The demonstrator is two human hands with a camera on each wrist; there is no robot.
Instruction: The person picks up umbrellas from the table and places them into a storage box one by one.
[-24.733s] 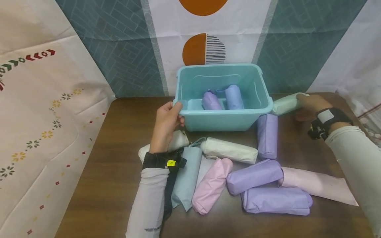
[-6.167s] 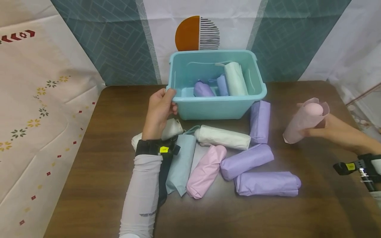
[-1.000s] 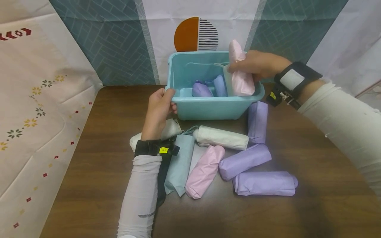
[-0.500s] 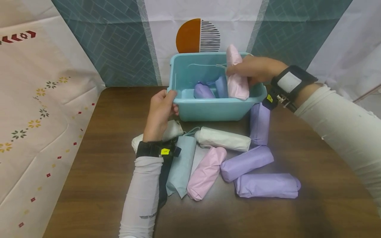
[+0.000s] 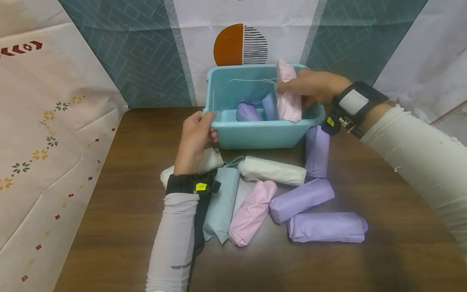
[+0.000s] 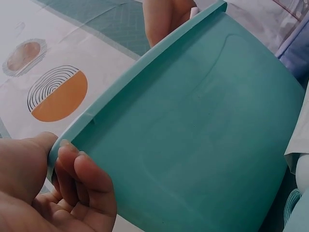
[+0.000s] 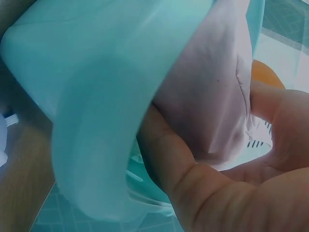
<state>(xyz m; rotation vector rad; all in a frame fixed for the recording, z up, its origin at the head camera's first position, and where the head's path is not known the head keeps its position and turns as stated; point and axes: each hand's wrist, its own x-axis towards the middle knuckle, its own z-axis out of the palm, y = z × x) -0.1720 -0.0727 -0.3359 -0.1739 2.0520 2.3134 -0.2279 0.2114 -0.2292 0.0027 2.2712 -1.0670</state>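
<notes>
My left hand (image 5: 196,136) pinches the left front corner of the teal bin's rim (image 5: 270,124); in the left wrist view, thumb and curled fingers (image 6: 94,176) meet at that rim. Over the bin's right side my right hand (image 5: 317,86) grips a pale pink folded umbrella (image 5: 289,103), tilted steeply, its lower end inside the bin. The right wrist view has this pink umbrella between thumb and fingers (image 7: 161,145). Left of it in the bin lie a purple folded umbrella (image 5: 248,112) and a blue folded umbrella (image 5: 270,107). A pale green one is mostly hidden, its strap showing.
Before the bin on the wooden table (image 5: 120,202) lie several folded umbrellas: white (image 5: 273,170), light blue (image 5: 221,205), pink (image 5: 252,213) and purple (image 5: 326,227). Another purple umbrella (image 5: 317,152) lies against the bin's right front corner. Patterned cloth (image 5: 146,56) hangs behind.
The pale green umbrella has gone from the table into the bin. My right hand has brought the pale pink umbrella from the table's right into the bin, lowering it slightly. My left hand stays put.
</notes>
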